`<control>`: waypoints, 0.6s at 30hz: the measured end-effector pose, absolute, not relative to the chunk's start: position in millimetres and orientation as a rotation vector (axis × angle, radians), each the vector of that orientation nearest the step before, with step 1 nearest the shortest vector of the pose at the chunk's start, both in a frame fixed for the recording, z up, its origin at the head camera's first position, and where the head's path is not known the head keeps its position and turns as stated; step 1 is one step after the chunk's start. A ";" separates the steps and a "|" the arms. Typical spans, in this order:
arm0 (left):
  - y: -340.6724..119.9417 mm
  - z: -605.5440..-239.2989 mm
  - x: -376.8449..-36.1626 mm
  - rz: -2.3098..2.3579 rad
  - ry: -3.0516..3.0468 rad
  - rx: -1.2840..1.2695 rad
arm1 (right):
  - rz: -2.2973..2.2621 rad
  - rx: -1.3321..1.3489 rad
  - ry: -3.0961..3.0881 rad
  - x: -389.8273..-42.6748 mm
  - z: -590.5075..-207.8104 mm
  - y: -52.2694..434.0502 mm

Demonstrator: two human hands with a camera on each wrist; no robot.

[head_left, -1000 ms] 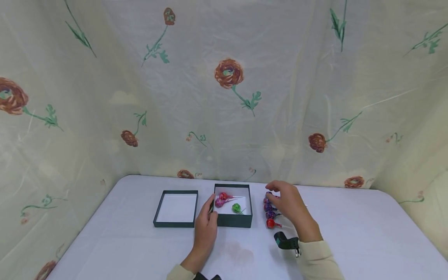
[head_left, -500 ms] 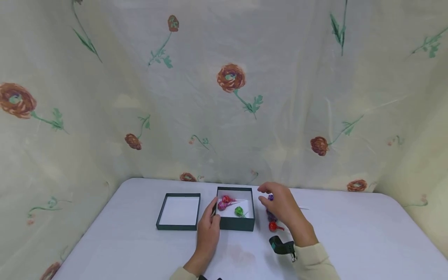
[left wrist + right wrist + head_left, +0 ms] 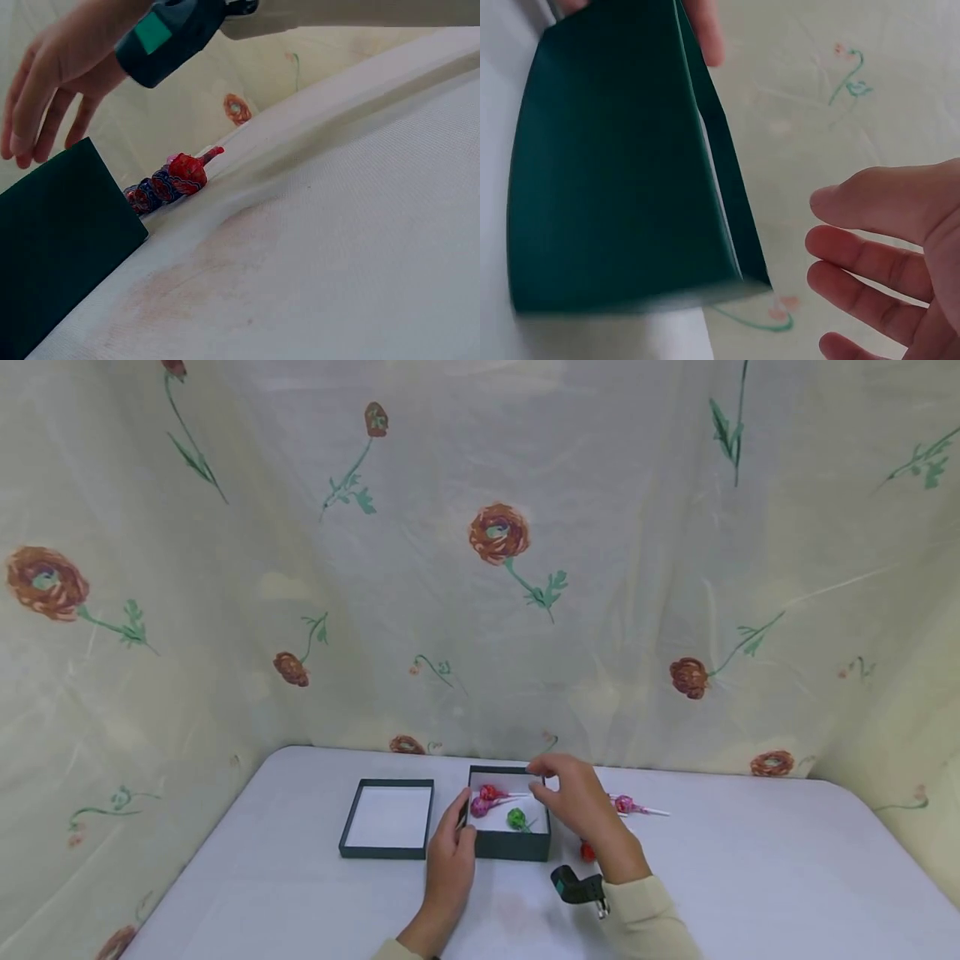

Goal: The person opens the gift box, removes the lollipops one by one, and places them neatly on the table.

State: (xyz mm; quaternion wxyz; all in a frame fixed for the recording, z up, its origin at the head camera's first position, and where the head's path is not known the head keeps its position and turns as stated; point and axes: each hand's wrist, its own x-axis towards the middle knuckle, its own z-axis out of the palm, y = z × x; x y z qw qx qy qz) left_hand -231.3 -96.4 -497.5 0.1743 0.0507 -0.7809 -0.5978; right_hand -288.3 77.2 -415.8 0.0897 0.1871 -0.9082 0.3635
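Lollipops are what our hands are busy with — small wrapped sweets on thin white sticks. Three of them lie inside the dark green cardboard box with a white floor: a red lollipop, a magenta lollipop and a green lollipop. Our left hand steadies the box at its near left corner, fingers curled against the wall. Our right hand hovers over the box's right rim with fingers relaxed and spread; the right wrist view shows nothing held between them. Beside the box on the white cloth-covered worktop lie more sweets: a pink lollipop with its stick pointing right, and a red foil lollipop lying close to darker wrapped ones, mostly hidden behind our wrist in the head view. An empty dark green box lid sits just left of the box.

We judge these lollipops very light, with hard round heads under slippery, crinkly wrappers — likely to roll or skate off if nudged. The stick looks stiff but thin. We would pinch one on the stick close to the head, or lightly across the head itself; a firm squeeze is not needed. The box seems light too, so bracing it makes sense.
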 end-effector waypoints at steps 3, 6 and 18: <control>-97.3 -497.6 -231.8 -1.689 -2.214 0.153 | 1.155 0.587 -2.670 -290.4 -417.9 66.9; -97.7 -497.2 -232.4 -1.684 -2.215 0.160 | 1.204 0.608 -2.651 -292.9 -420.8 56.6; -98.3 -498.6 -232.6 -1.687 -2.219 0.149 | 1.230 0.691 -2.583 -303.4 -443.2 32.6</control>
